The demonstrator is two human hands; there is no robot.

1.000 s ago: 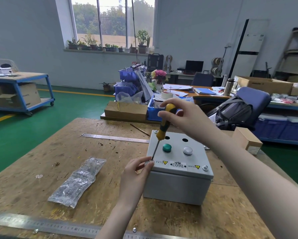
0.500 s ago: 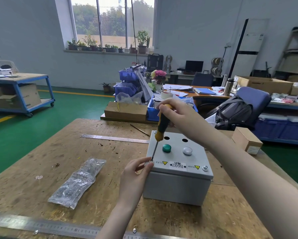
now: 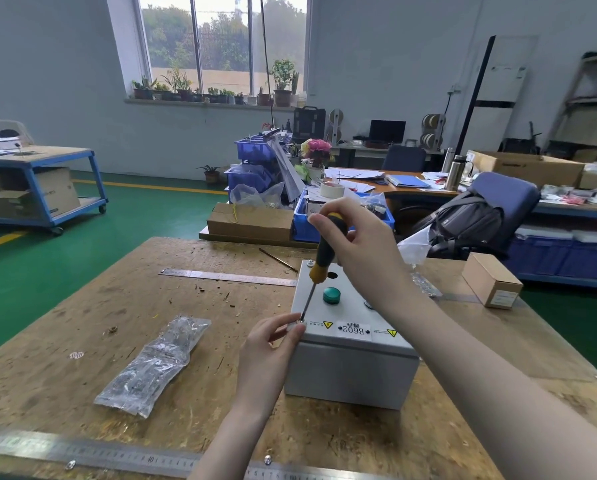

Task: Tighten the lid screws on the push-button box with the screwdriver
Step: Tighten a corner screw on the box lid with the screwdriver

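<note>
Gripping the screwdriver (image 3: 319, 258) handle, right hand (image 3: 363, 244) curls tight; left hand (image 3: 273, 344) pinches the box (image 3: 350, 368) corner.

A grey push-button box (image 3: 350, 367) sits on a worn wooden bench, green button up. A yellow-and-black screwdriver (image 3: 319, 268) stands tilted, tip on the lid's near-left corner screw (image 3: 302, 320).
</note>
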